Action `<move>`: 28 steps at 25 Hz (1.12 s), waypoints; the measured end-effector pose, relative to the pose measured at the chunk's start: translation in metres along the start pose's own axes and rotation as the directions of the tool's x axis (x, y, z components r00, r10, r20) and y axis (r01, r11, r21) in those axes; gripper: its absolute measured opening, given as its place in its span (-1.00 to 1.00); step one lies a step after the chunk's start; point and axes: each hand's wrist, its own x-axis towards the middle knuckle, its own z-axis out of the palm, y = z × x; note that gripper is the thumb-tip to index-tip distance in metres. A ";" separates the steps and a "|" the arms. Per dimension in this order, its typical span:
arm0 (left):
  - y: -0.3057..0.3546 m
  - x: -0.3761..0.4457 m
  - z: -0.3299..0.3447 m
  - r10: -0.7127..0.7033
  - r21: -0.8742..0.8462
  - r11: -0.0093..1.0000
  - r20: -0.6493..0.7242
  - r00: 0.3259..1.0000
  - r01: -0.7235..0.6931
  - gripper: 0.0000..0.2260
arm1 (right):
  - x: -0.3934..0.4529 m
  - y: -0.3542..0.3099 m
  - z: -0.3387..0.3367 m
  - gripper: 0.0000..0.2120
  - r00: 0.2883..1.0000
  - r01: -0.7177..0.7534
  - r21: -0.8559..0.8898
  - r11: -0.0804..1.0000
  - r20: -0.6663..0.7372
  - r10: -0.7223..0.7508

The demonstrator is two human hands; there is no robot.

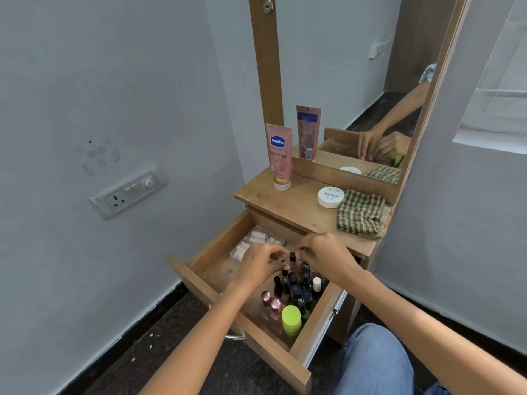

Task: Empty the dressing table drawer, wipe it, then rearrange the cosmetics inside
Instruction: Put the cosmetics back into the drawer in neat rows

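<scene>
Both hands (pixel 261 265) (pixel 325 256) over drawer (pixel 216 269) bottles (pixel 296 292), fingers (pixel 278 256) seemingly pinching caps; cloth (pixel 362 213) beside jar (pixel 330 197).

Left grip (pixel 261 263) and right grip (pixel 322 256) close together, fingers seemingly curled.

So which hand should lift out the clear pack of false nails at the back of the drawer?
Probably the left hand: it hovers right beside the nail pack on the drawer's left side, while the right hand is over the bottles.
</scene>
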 end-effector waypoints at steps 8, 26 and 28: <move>0.028 0.013 0.003 0.164 0.116 0.983 -0.209 0.964 -0.142 -0.71 | 0.043 0.057 -0.024 -0.46 0.954 -0.294 -0.281 0.914 -0.144 0.263; 0.008 0.004 -0.030 -0.096 -0.270 0.962 -0.172 0.980 0.047 -0.43 | 0.024 0.012 0.000 -0.80 0.908 0.297 -0.074 0.952 -0.287 -0.305; -0.005 0.001 -0.035 -0.178 -0.407 0.905 -0.106 0.978 0.121 -0.35 | 0.026 0.006 0.009 -0.76 0.913 0.348 0.013 0.937 -0.232 -0.336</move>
